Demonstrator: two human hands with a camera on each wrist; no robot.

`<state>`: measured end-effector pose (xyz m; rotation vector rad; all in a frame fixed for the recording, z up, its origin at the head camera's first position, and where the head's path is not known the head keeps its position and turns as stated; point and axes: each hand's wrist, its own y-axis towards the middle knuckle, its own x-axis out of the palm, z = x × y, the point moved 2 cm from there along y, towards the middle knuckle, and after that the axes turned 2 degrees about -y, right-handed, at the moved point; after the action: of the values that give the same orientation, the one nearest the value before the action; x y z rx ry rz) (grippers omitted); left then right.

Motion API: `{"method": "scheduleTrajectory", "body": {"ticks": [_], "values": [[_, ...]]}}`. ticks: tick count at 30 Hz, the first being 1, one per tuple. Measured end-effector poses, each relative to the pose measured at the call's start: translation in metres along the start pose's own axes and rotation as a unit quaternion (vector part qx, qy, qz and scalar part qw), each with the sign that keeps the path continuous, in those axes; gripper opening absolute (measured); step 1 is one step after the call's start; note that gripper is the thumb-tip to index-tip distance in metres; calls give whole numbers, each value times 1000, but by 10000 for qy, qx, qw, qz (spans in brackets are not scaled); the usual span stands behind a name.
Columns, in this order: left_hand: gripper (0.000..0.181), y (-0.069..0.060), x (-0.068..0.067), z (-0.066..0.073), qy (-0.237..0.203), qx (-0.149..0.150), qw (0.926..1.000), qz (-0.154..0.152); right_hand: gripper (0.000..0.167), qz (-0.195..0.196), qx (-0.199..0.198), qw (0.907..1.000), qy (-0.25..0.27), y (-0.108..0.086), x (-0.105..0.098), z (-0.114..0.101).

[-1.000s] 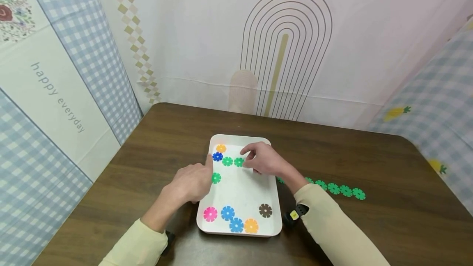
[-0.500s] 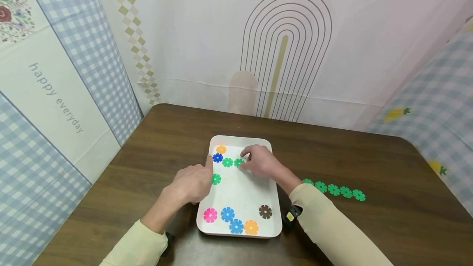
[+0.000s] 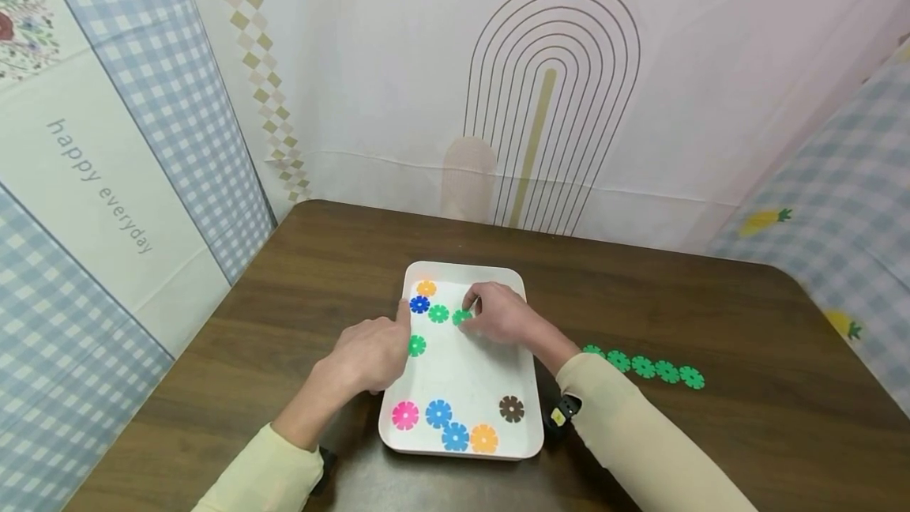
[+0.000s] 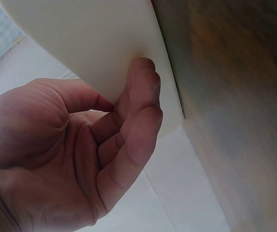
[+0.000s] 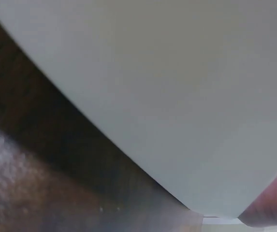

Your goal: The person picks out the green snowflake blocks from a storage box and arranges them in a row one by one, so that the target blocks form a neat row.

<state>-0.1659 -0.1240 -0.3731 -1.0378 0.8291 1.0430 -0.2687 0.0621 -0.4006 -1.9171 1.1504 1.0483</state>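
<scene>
A white tray (image 3: 472, 370) lies on the brown table, holding several notched plastic discs. My left hand (image 3: 373, 352) grips the tray's left side; in the left wrist view, its curled fingers (image 4: 143, 92) press the outer wall while the thumb goes over the rim. Inside the tray, my right hand (image 3: 501, 313) pinches a green notched disc (image 3: 460, 317) between thumb and forefinger. Just left of that disc lie another green disc (image 3: 438, 314), a dark blue disc (image 3: 419, 304) and an orange one (image 3: 426, 288). In the right wrist view, the tray wall (image 5: 167, 96) hides most of the hand.
Near the tray's front are a pink disc (image 3: 405, 416), light blue discs (image 3: 455, 437), an orange disc (image 3: 485, 438) and a brown disc (image 3: 511, 409). One green disc (image 3: 417, 346) sits beside my left hand. A row of green discs (image 3: 643, 367) runs along the table (image 3: 753, 322) at right.
My right thumb and forefinger have closed on the green disc, which has shifted slightly right, away from its green neighbour. The left hand keeps its place on the tray.
</scene>
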Motion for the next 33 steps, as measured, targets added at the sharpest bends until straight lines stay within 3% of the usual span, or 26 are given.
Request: {"method": "scheduleTrajectory", "body": {"ticks": [19, 27, 33], "values": [[80, 0, 2, 1, 27, 36, 10000, 13, 24, -107, -424, 9977, 521, -16, -3, 5], [79, 0, 1, 1, 28, 43, 10000, 22, 23, -220, -436, 9901, 1314, -23, -16, 6], [79, 0, 0, 0, 56, 27, 10000, 44, 24, -153, -561, 9848, 1636, -32, -31, 8]]}}
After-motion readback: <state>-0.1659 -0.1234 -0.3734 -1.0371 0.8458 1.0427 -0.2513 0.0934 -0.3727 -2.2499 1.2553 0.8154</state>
